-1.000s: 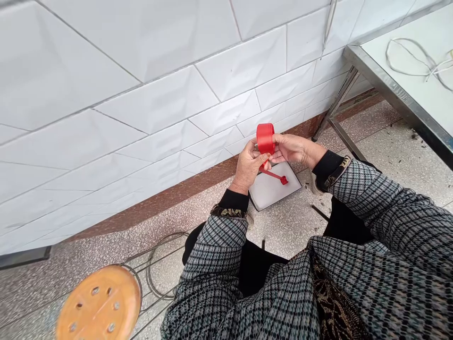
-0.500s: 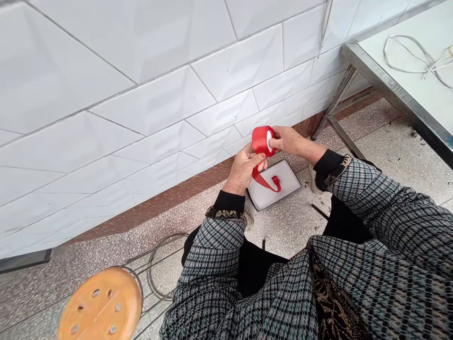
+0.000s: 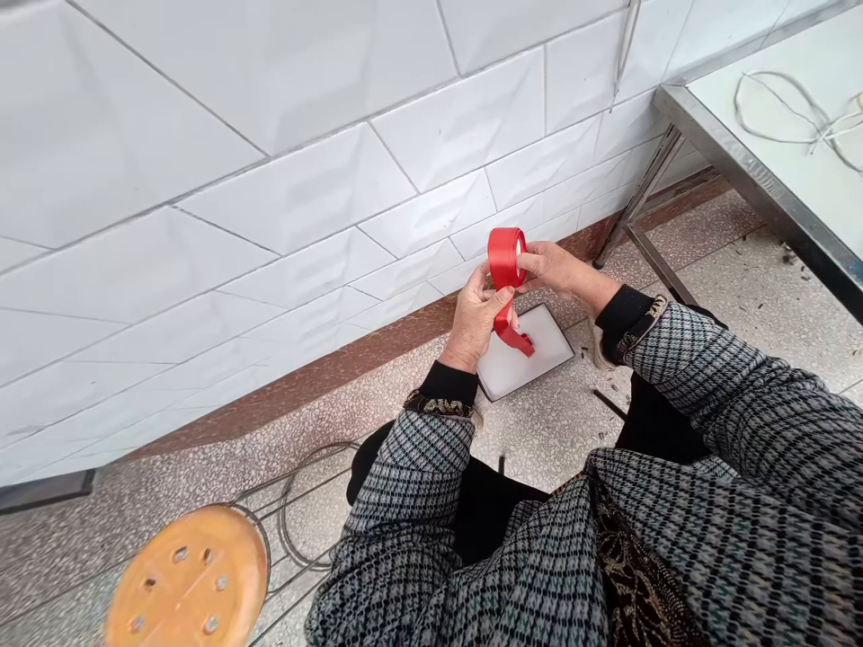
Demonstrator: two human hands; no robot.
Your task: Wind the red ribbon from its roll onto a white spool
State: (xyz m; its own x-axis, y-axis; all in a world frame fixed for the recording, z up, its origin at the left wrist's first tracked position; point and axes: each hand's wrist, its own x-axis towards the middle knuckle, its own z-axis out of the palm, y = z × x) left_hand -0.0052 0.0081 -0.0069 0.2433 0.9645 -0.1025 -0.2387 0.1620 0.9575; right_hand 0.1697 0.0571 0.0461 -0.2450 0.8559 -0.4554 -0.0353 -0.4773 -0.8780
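Note:
A roll of red ribbon [image 3: 504, 256] with a white core is held up between my hands, above a white box lid or tray [image 3: 502, 379] with dark edges on the floor. My right hand [image 3: 554, 268] grips the roll from the right, its fingers at the core. With thumb and fingers closed, my left hand [image 3: 473, 316] pinches the red ribbon strip [image 3: 511, 335] just below the roll. The strip's lower end hangs down over the white surface; whether it touches is unclear.
A round orange stool [image 3: 189, 580] with wire legs stands at lower left. At upper right, a metal-edged table [image 3: 748, 153] carries a loose white cable [image 3: 786, 139]. The white tiled wall [image 3: 270, 207] rises ahead. Small dark scraps litter the speckled floor [image 3: 775, 279].
My left hand has shifted slightly right, toward the roll. The roll has turned and risen a little, and the hanging strip's curled end has straightened somewhat.

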